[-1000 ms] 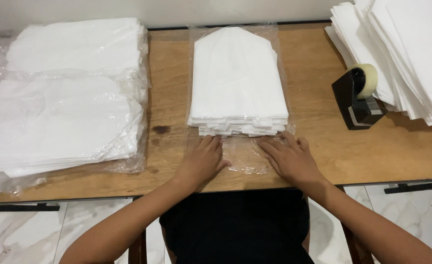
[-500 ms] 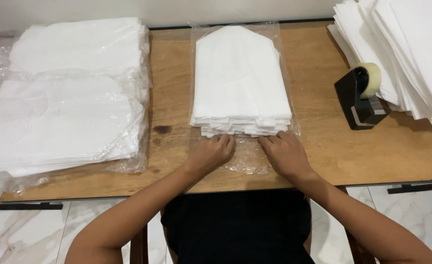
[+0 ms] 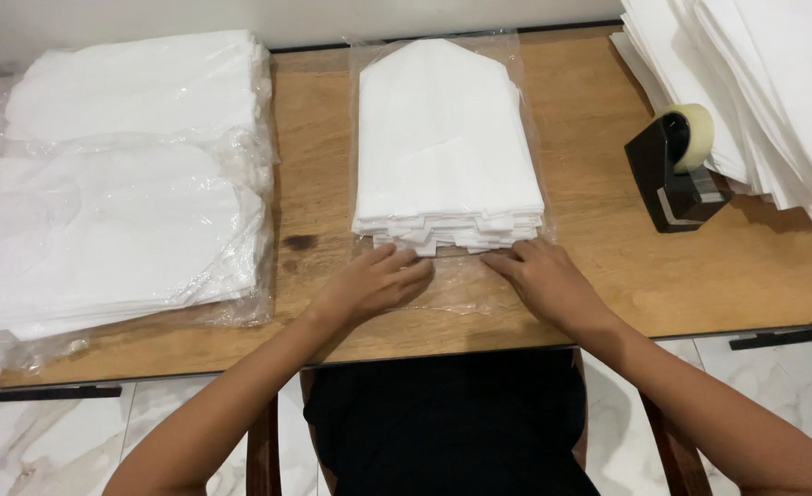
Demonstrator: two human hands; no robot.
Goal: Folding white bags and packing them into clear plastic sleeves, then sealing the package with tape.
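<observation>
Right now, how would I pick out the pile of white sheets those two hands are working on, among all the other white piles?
Start at the wooden table and look to its middle, just ahead of the left hand and right hand. There lies the stack of folded white sheets on a clear plastic bag. Unlike its neighbours, its far end tapers to a point, and both hands press the plastic at its near edge.

I see a brown wooden surface [image 3: 590, 266] with a dark knot near its middle. On its left lie bagged white stacks [image 3: 121, 202] in clear plastic. At centre lies a clear plastic bag [image 3: 452, 285] holding a stack of folded white sheets [image 3: 442, 138]. A black tape dispenser [image 3: 677, 170] stands right, beside loose white sheets [image 3: 764, 73].
</observation>
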